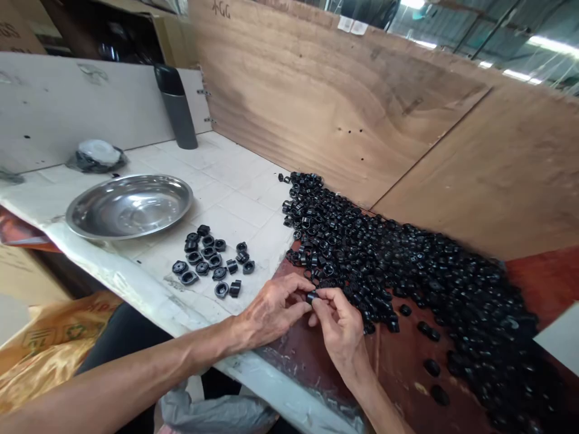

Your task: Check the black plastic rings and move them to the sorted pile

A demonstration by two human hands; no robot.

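Note:
Between the fingertips of both hands is a small black plastic cap [311, 296], partly covered by the fingers. My left hand [275, 306] pinches it from the left, thumb and forefinger closed. From the right, my right hand [338, 322] grips the same piece with thumb and forefinger. Just beyond the hands spreads a big pile of small black plastic parts [384, 253], many of them ring-shaped. To the left, on the white tabletop, lies a loose group of black caps [208, 258], several with their hollow side up.
A shallow steel bowl [131, 208] stands on the table's left. Behind it are a grey bottle [177, 111] and a white roundish thing in dark plastic [98, 154]. A plywood wall [325, 90] closes the back. Grey plastic [217, 413] hangs below the front edge.

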